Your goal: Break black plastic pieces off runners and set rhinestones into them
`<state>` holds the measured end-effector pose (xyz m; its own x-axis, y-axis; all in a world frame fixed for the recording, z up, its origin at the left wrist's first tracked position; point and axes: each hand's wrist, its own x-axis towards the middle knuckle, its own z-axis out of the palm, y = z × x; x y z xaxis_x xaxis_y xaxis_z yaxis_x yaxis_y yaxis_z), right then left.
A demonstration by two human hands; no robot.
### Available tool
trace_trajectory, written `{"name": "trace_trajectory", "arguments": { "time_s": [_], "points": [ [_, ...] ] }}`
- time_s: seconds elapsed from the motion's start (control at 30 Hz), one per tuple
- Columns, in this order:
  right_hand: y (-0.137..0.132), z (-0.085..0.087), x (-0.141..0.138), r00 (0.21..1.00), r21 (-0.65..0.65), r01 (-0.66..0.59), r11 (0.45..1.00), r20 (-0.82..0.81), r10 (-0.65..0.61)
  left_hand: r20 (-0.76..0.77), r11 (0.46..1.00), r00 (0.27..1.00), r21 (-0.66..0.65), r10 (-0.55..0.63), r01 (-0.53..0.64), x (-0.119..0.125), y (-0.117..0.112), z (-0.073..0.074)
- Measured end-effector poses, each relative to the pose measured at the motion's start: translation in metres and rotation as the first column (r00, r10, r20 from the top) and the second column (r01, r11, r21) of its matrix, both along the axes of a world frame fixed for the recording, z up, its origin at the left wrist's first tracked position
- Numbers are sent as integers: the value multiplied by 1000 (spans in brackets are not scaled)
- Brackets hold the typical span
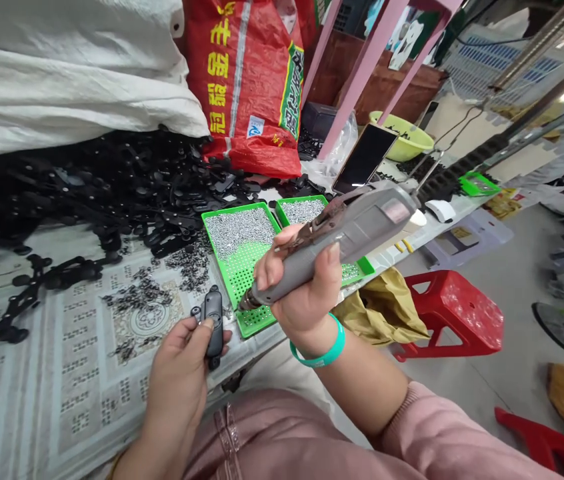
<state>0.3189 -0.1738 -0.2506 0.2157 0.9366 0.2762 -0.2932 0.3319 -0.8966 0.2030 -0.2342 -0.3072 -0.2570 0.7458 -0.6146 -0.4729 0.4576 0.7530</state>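
Note:
My left hand (179, 373) is closed around a small black plastic part (213, 321), held upright just above the table's near edge. My right hand (302, 287) grips a grey electric screwdriver (342, 240), tilted with its tip pointing down-left over the near corner of a green tray (242, 267). That tray holds a heap of small silver screws (239, 230). A green band sits on my right wrist. The screwdriver tip is a short way right of the black part and apart from it.
A second green tray (307, 210) of screws lies behind my right hand. A big pile of black plastic parts (87, 187) covers the far left. A red sack (249, 80), a phone (365, 157), a green bowl (407, 140) and a red stool (455, 313) are nearby.

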Motion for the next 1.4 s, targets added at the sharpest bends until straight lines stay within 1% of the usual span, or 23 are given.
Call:
{"name": "trace_trajectory", "arguments": {
  "time_s": [0.13,0.27,0.33,0.5,0.6,0.7,0.8,0.93,1.03,1.13,1.23,1.3,1.37,1.4],
  "points": [
    [-2,-3,-15,989,28,-111,993,-90,113,-8,1000,1000,19,-9,9,-1,0,-4],
    [1,-11,-20,961,40,-179,983,-206,184,1,999,1000,28,-14,14,-2,0,-9],
    [1,-14,-21,950,53,-200,978,-235,207,4,999,1000,36,-14,14,-2,0,-11],
    [0,-19,-21,941,40,-262,964,-211,265,3,999,1000,39,-11,10,0,0,-11],
    [-1,-22,-20,928,68,-312,948,-194,319,-21,999,1000,47,6,-5,2,-1,-11],
    [-1,-25,-21,923,78,-337,938,-169,346,-33,997,999,70,28,-26,4,-2,-10],
    [-2,-27,-21,915,69,-370,926,-147,377,-26,997,999,69,38,-36,5,-2,-7],
    [-5,-29,-21,893,100,-428,898,-105,437,10,997,1000,76,26,-27,4,-1,-6],
    [-8,-29,-21,889,114,-447,887,-60,455,17,997,1000,74,15,-16,4,-1,-7],
    [-11,-29,-22,891,115,-447,887,-29,453,21,995,999,89,31,-33,4,0,-9],
    [-12,-30,-25,888,157,-450,879,-33,460,18,994,999,102,46,-47,3,1,-9],
    [-11,-29,-24,877,176,-463,869,-51,478,6,994,1000,103,29,-29,2,0,-10],
    [-11,-22,-20,871,181,-468,865,-69,486,-9,995,1000,102,-14,15,0,-1,-12],
    [-10,-17,-17,878,195,-451,871,-75,472,-13,994,999,100,-36,37,-2,-2,-12]
  ]
}}
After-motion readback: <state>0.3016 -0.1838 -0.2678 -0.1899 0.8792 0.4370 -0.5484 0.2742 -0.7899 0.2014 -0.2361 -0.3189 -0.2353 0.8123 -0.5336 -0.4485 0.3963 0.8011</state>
